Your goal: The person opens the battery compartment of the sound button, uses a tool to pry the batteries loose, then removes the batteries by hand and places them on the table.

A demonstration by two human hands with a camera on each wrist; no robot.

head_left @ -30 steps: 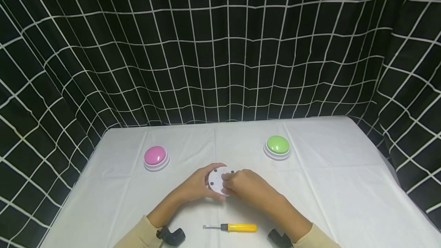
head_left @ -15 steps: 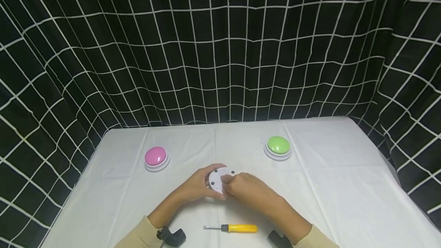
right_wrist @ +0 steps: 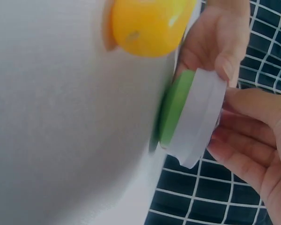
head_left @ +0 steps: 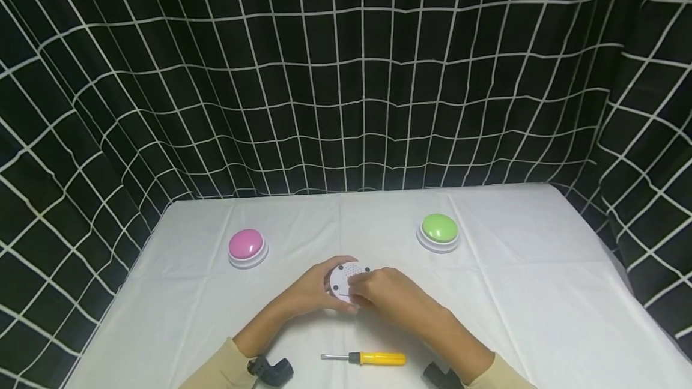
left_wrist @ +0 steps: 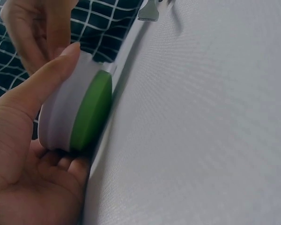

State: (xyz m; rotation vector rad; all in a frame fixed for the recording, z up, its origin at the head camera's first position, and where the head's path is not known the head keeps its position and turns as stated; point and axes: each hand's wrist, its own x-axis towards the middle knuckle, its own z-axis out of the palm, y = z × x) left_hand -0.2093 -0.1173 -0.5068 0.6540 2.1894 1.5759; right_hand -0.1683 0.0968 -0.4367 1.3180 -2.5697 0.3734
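Note:
My left hand [head_left: 310,290] grips a round white-and-green buzzer button [head_left: 339,278] by its sides, thumb on the near edge. Its white underside faces up, with small speaker holes and dark round spots. In the left wrist view, its green dome [left_wrist: 92,111] is turned down, close over the white cloth. My right hand [head_left: 397,296] works at the underside, fingers bent and fingertips against it; the fingers [right_wrist: 241,136] and thumb come in from behind in the right wrist view. I cannot tell whether they pinch a part there, since the knuckles hide the spot.
A yellow-handled screwdriver [head_left: 378,358] lies near the front, its blade pointing left. Farther back stand a pink buzzer button [head_left: 245,245] on the left and a light green one [head_left: 439,230] on the right. A dark gridded curtain [head_left: 346,89] encloses the white-covered table [head_left: 519,293].
My right fingers have shifted slightly on the underside, and a thin dark line there now shows. My left hand keeps its grip. The screwdriver and other buttons stay put.

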